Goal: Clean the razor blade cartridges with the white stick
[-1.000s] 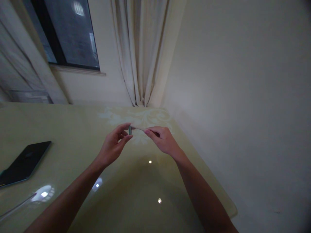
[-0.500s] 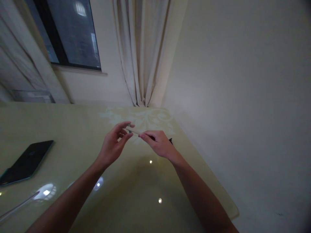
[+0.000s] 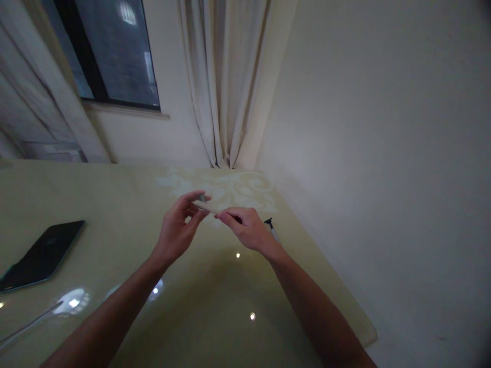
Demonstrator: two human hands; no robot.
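Two small parts in grip above worktop (image 3: 215, 317), near its far right corner: left hand (image 3: 177, 225) pinches greenish piece (image 3: 202, 198); right hand (image 3: 245, 225) clamped on pale stick (image 3: 206, 207), tip crossing in front of piece, contact unclear. Black-headed tool (image 3: 273, 231) lies beside right wrist, toward right edge. Dark tablet (image 3: 44, 255) well left.

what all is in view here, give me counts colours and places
flat stick: 1, beige, centre
small strip: 1, greenish, by the stick's left end
tablet-like device: 1, black, table's left
thin rod: 1, pale grey, lower left
slim tool: 1, black and pale, by the right wrist
table: 1, yellowish green, below
curtains: 2, cream, left and centre
window: 1, dark, upper left
right-hand wall: 1, off-white
left hand: 1, bare, holding the strip
right hand: 1, bare, pinching the stick
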